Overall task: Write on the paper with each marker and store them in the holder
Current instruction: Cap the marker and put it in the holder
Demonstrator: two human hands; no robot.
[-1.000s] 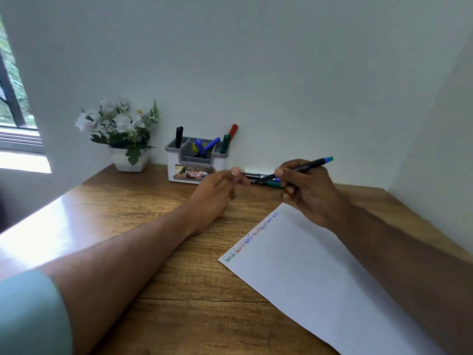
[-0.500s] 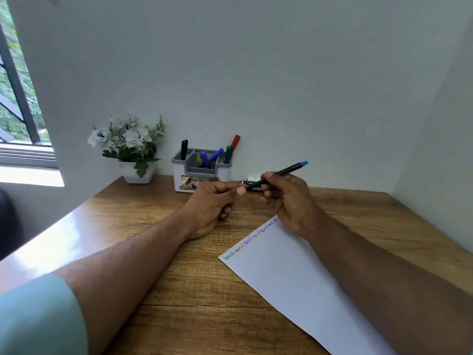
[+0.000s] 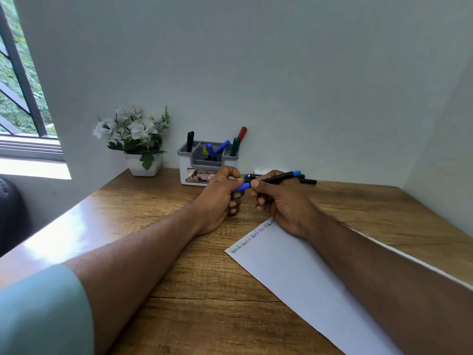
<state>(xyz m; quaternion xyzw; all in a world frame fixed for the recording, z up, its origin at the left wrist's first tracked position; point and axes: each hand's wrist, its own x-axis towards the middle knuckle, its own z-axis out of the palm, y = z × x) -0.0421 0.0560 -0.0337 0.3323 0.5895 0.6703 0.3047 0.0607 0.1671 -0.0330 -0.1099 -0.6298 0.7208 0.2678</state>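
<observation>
Here the left hand (image 3: 220, 198) pinches a blue cap (image 3: 242, 187) while the right hand (image 3: 281, 201) grips a black marker (image 3: 279, 177), cap and marker meeting above the bench (image 3: 179, 290), between the paper (image 3: 307, 283) and the holder (image 3: 204, 165) holding stored markers.

Pale walls (image 3: 281, 73), wood desk (image 3: 179, 265), window (image 3: 20, 85) left w/ daylight.

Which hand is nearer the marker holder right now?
Left. The left hand sits directly in front of the holder, overlapping its lower right corner in view. The right hand is further right, by the paper.
</observation>
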